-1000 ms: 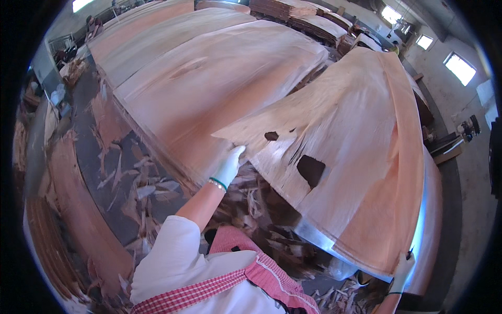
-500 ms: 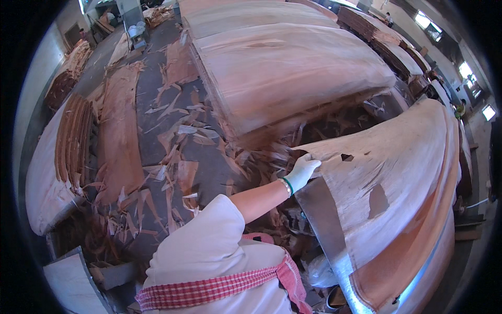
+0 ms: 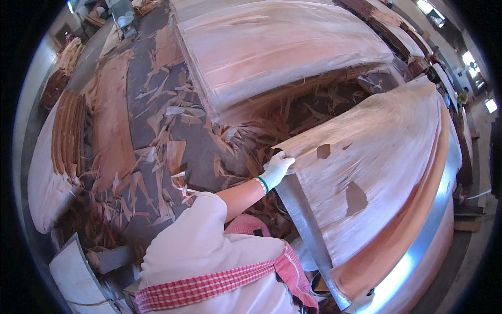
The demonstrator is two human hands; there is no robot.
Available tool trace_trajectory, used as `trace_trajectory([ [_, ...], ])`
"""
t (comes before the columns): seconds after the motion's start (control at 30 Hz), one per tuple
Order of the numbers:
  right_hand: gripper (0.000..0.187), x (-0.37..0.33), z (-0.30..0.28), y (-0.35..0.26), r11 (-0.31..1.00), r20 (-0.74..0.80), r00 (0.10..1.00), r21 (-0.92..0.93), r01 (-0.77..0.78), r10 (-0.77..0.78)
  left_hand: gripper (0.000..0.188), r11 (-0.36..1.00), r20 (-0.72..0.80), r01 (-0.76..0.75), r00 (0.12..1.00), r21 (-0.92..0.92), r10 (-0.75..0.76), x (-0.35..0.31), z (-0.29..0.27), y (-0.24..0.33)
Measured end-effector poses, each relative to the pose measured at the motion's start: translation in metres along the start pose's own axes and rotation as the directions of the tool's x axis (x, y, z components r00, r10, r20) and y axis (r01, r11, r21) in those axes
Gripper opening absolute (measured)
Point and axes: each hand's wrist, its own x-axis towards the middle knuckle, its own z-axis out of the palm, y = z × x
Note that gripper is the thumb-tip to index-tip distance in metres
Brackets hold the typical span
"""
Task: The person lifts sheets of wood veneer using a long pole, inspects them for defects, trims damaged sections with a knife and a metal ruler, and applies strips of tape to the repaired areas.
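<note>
Veneer sheet [image 3: 387, 131]: nothing readable on it (those dark shapes are holes, not letters)
Left hand's white glove [image 3: 277, 167]: no print I can make out
Red checked strap [image 3: 209, 285]: just checks, zero readable words
Bigger veneer stack [image 3: 293, 42]: no legible numbers or marks, sorry folks
Metal edge [image 3: 302, 217]: can't read any label there
Far-right window [image 3: 490, 105]: too small and glary to read anything off, tbh
</note>
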Motion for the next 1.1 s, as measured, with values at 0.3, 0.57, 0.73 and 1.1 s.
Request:
trace_trajectory([
  [0.3, 0.026, 0.015, 0.041, 0.073, 0.976, -0.039, 0.999, 0.220, 0.012, -0.004, 0.018, 0.996, 0.059, -0.075, 0.996, 0.045, 0.072, -0.034, 0.023, -0.015],
  [0.57, 0.019, -0.004, 0.019, 0.046, 0.997, -0.051, 0.998, -0.075, -0.036, 0.032, 0.010, 0.972, -0.022, -0.213, 0.976, 0.100, 0.216, -0.040, 0.000, -0.032],
  [0.73, 0.018, -0.035, -0.005, 0.050, 0.995, -0.077, 0.996, -0.088, -0.056, 0.049, 0.008, 0.969, -0.076, -0.167, 0.980, 0.182, 0.184, -0.071, -0.024, -0.028],
  [1.1, 0.027, 0.071, 0.025, 0.129, 0.992, -0.043, 0.999, -0.124, -0.029, 0.023, 0.020, 0.986, -0.071, -0.017, 0.997, 0.167, 0.029, -0.013, 0.011, -0.052],
])
